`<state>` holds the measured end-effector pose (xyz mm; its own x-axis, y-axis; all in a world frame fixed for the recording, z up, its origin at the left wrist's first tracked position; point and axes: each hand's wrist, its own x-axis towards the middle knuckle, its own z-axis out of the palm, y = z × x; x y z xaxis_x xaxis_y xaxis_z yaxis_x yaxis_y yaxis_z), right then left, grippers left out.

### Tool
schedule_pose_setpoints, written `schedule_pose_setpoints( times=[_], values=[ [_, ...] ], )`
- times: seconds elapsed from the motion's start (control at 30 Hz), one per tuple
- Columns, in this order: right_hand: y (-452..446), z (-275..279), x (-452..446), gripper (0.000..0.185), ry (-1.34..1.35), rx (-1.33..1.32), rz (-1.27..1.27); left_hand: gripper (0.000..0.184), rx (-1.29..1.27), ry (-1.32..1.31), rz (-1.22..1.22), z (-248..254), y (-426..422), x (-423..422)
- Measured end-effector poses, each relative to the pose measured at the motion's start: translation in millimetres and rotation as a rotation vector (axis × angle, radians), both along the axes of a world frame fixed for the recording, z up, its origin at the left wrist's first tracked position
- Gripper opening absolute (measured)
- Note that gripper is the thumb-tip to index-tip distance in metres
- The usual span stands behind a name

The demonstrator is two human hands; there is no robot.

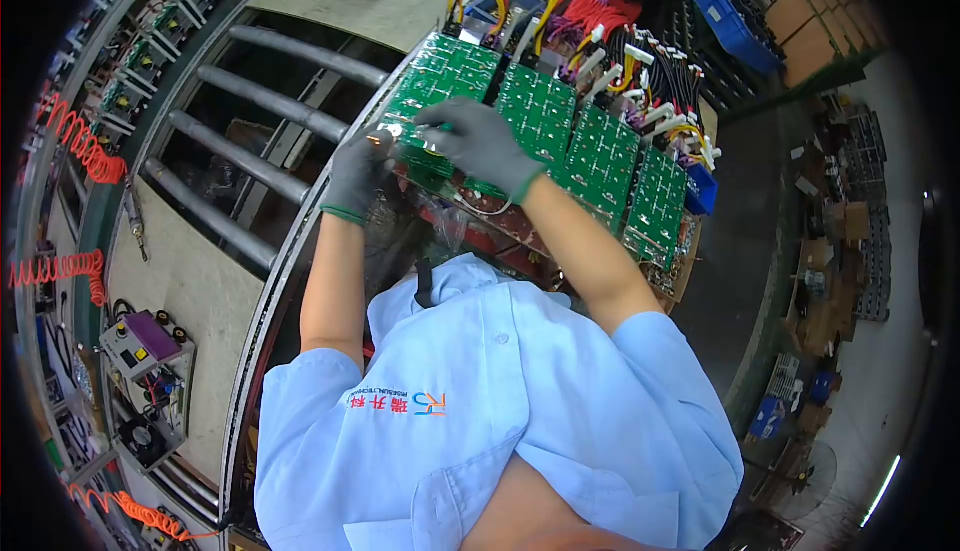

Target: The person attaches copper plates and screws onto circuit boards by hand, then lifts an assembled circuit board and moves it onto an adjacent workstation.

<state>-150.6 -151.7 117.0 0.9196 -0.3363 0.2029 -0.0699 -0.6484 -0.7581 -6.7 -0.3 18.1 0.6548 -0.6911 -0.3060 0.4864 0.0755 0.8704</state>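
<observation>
Green board (440,76) under right hand (478,141) — corner handling, apparently | left hand (356,173) beside it; both part-curled, grip unclear | next move calls for steady fingertips

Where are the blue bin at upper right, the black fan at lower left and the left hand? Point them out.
Blue bin (735,29): head view, on its long side.
Black fan (143,441): head view, near its hub.
Left hand (353,179): head view, back of the grey glove.
</observation>
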Motion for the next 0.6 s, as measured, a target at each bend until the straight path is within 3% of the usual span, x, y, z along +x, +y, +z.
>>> schedule_pose_setpoints(
  times=[0.03,0.1,0.13,0.2,0.23,0.37,0.43,0.5,0.53,0.6],
  values=[
    [7,-6,17,0.024,0.044,-0.147,0.034,0.029,0.008,0.170,0.019,6,1,2],
    [16,-16,40,0.023,0.110,-0.186,0.015,0.016,0.074,-0.210,-0.098,-9,10,9],
    [17,-20,46,0.023,0.183,-0.224,-0.013,0.016,0.020,-0.131,-0.074,-20,6,11],
    [14,-26,51,0.023,0.203,-0.240,0.004,0.016,-0.089,0.317,0.013,4,4,7],
    [12,-28,52,0.023,0.219,-0.249,0.014,0.016,-0.097,0.323,0.019,9,3,3],
    [16,-9,58,0.024,0.325,-0.293,0.030,0.023,-0.032,0.018,-0.007,3,9,2],
    [19,0,59,0.025,0.365,-0.487,0.082,0.022,-0.028,-0.132,-0.036,-3,10,4],
    [17,4,64,0.025,0.421,-0.530,0.122,0.022,0.004,0.212,-0.011,15,9,2],
    [16,5,66,0.024,0.478,-0.572,0.163,0.022,0.003,0.213,-0.015,13,9,1],
    [22,15,65,0.023,0.491,-0.635,0.176,0.025,0.002,-0.042,-0.035,9,10,1]
  ],
)
